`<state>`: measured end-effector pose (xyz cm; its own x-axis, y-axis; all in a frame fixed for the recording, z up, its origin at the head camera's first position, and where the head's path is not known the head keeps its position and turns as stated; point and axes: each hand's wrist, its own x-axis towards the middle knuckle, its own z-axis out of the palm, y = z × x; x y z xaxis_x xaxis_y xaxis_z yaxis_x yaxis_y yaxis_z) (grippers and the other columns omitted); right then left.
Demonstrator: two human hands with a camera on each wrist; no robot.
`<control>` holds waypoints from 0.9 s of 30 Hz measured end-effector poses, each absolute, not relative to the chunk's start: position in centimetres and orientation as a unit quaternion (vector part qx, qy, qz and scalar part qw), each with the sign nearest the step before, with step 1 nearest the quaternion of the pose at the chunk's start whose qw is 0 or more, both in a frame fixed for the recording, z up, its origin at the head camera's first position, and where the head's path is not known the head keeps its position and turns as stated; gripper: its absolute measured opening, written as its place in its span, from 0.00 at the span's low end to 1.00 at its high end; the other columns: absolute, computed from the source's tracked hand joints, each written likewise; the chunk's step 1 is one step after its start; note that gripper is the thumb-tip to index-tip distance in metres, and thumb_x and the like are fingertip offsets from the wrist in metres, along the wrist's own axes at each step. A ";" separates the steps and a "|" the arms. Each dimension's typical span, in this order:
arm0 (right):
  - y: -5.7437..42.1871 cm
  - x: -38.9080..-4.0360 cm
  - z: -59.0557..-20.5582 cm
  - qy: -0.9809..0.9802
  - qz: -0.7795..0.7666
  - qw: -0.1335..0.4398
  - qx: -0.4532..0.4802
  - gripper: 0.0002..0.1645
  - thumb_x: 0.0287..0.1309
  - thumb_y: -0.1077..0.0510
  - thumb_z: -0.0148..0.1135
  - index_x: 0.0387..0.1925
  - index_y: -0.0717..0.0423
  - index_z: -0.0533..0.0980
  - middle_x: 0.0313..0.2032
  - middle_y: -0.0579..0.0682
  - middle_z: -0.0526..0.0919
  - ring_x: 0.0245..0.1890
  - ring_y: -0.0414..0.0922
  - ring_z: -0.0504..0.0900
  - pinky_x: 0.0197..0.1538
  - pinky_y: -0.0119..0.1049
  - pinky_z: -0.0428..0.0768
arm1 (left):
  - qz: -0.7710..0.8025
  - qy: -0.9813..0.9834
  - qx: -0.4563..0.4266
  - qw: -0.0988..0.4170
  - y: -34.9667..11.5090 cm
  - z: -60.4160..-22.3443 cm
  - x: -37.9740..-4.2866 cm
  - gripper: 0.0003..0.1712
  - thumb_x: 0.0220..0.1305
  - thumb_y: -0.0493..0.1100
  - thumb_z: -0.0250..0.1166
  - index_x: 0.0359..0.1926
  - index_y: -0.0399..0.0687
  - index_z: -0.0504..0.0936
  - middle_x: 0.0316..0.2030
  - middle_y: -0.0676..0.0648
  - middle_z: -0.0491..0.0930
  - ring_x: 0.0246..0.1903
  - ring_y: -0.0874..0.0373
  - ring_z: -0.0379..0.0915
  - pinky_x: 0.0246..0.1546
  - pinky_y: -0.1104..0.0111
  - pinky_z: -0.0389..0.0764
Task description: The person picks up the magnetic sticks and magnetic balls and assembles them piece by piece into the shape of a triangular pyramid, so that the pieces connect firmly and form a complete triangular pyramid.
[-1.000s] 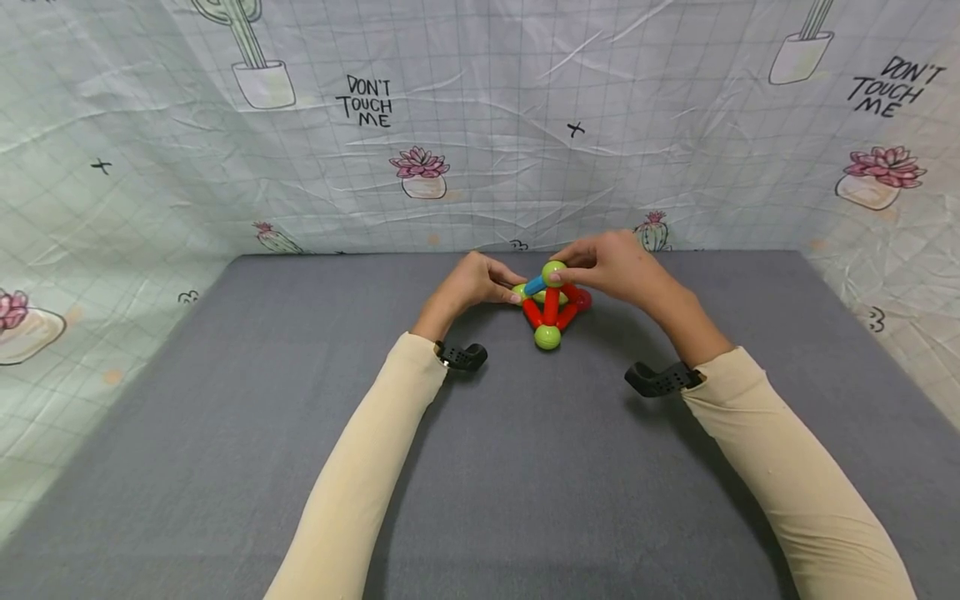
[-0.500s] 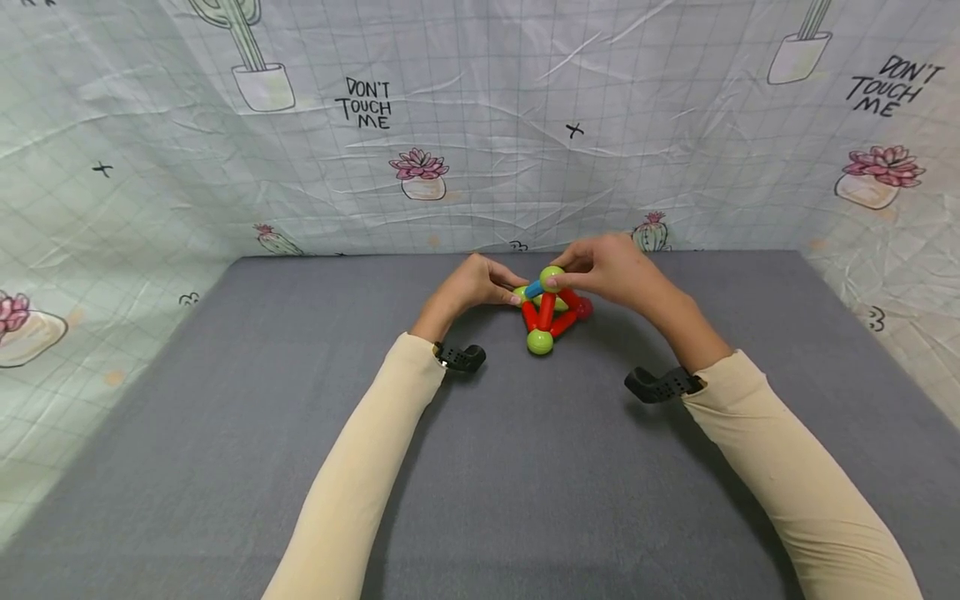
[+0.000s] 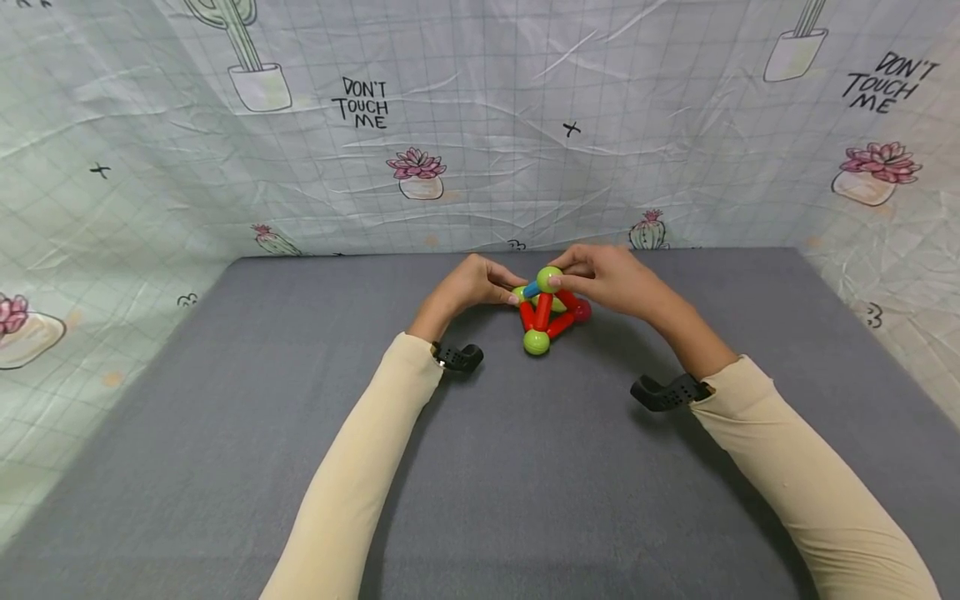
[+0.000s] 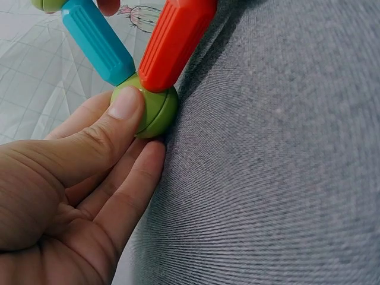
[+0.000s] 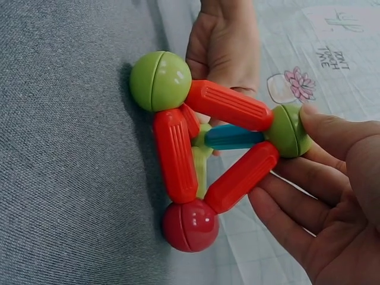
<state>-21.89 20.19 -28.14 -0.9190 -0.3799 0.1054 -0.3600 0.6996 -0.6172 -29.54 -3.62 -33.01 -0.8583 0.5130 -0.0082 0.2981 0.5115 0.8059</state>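
Observation:
A small pyramid of balls and rods stands on the grey cloth. My left hand pinches its left green ball between thumb and fingers, low against the cloth. At the top, my right hand holds another green ball, thumb on one side and fingers behind. From this top ball, a blue rod runs to the left ball. One red rod leads from it to the front green ball, another red rod to the red ball. A light green rod shows behind, partly hidden.
The grey cloth surface spreads toward the front and both sides. Close behind the hands rises a pale curtain printed with cacti and lettering. A black band sits on the right wrist, and a similar band on the left.
The pyramid has turned slightly, its front green ball shifting left and nearer. The top ball has moved a little left and down with my right hand. My left hand has stayed nearly still.

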 end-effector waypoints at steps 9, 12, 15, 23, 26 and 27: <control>20.2 -21.8 -28.4 0.918 -0.341 0.014 -0.202 0.23 0.66 0.42 0.67 0.54 0.51 0.82 0.46 0.48 0.89 0.49 0.46 0.85 0.50 0.49 0.80 | 0.460 0.832 0.272 0.149 -4.1 -33.8 -29.5 0.19 0.65 0.39 0.71 0.57 0.47 0.86 0.55 0.47 0.85 0.53 0.59 0.80 0.48 0.70 0.79; 21.0 -21.7 -29.0 0.916 -0.340 0.022 -0.211 0.26 0.65 0.43 0.68 0.58 0.51 0.81 0.51 0.51 0.88 0.52 0.48 0.85 0.54 0.51 0.81 | 0.449 0.828 0.298 0.153 -4.4 -34.4 -29.1 0.28 0.69 0.40 0.68 0.68 0.48 0.77 0.66 0.47 0.76 0.60 0.55 0.77 0.55 0.65 0.79; 22.4 -21.7 -29.6 0.917 -0.328 0.043 -0.223 0.30 0.65 0.47 0.69 0.64 0.55 0.78 0.55 0.55 0.85 0.56 0.52 0.84 0.57 0.52 0.81 | 0.443 0.834 0.287 0.159 -4.8 -34.2 -28.4 0.33 0.71 0.39 0.66 0.74 0.45 0.69 0.72 0.42 0.68 0.62 0.51 0.77 0.55 0.61 0.80; 24.0 -21.1 -31.3 0.936 -0.257 0.058 -0.233 0.19 0.62 0.55 0.72 0.54 0.56 0.85 0.48 0.52 0.89 0.43 0.46 0.86 0.44 0.40 0.83 | 0.539 0.773 0.195 0.273 -5.4 -32.6 -24.5 0.23 0.73 0.32 0.61 0.65 0.29 0.72 0.61 0.34 0.73 0.51 0.48 0.80 0.49 0.62 0.84; 23.3 -20.5 -31.7 0.935 -0.265 0.049 -0.231 0.15 0.60 0.55 0.74 0.48 0.55 0.88 0.43 0.49 0.90 0.39 0.41 0.84 0.40 0.36 0.81 | 0.541 0.765 0.198 0.287 -5.7 -32.8 -23.7 0.24 0.74 0.32 0.59 0.67 0.29 0.71 0.63 0.35 0.72 0.53 0.50 0.79 0.51 0.63 0.83; 23.0 -20.3 -31.8 0.933 -0.269 0.047 -0.233 0.14 0.60 0.55 0.74 0.47 0.54 0.88 0.42 0.48 0.90 0.38 0.41 0.84 0.39 0.36 0.81 | 0.536 0.769 0.201 0.285 -5.9 -32.9 -23.5 0.24 0.75 0.33 0.58 0.68 0.29 0.70 0.64 0.35 0.72 0.53 0.50 0.79 0.51 0.63 0.83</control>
